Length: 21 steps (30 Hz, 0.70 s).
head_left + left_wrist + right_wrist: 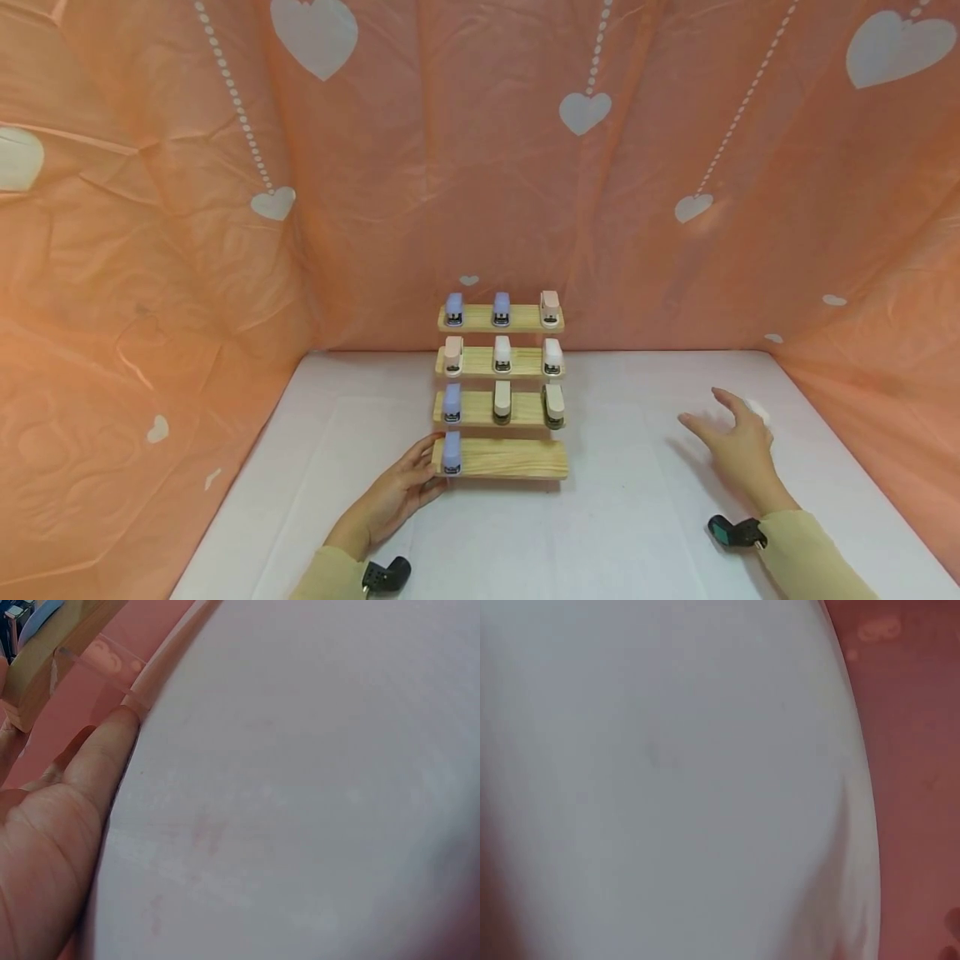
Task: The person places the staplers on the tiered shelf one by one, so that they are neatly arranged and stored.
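A tiered wooden rack [517, 460] stands mid-table with small staplers on its boards. My left hand [401, 492] grips the left end of the lowest board; in the left wrist view its fingers [101, 761] reach beside the wooden board [37, 682]. One purple stapler [452, 454] sits on that board's left end. Above it are a purple stapler [452, 403] and two cream ones [502, 400], then a pink stapler [453, 354] and two white ones [502, 353]. Purple staplers [454, 308] and a pink one [550, 308] top the rack. My right hand [742, 454] hovers at right, thumb and forefinger spread apart.
A white cloth [615, 517] covers the table. Behind my right hand shows a small white patch [759, 409], too hidden to identify. Orange sheeting with white hearts [585, 112] walls the back and sides.
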Motion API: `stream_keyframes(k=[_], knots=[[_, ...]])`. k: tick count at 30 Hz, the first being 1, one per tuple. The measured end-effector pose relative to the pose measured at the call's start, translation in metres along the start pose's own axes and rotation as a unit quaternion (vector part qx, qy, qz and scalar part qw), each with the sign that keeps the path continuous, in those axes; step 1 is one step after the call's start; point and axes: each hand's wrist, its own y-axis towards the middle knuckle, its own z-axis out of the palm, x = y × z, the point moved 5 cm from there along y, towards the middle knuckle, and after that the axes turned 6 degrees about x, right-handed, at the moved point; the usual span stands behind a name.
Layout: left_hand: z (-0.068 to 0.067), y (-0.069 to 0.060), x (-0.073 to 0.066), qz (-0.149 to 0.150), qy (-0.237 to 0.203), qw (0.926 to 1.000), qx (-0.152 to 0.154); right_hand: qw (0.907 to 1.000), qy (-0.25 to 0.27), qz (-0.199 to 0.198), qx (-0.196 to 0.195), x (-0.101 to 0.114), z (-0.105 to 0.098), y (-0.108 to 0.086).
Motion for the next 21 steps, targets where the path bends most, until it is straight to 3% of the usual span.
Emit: stream_keyframes(k=[12,21], knots=[[0.000,-0.001,0.000,-0.003,-0.005,1.0000,-0.008,0.9988,-0.023,0.032,-0.030,-0.035,-0.025,0.014],[0.000,-0.001,-0.001,-0.002,-0.008,0.9999,-0.008,0.9953,0.034,0.088,0.023,-0.050,-0.029,0.020]])
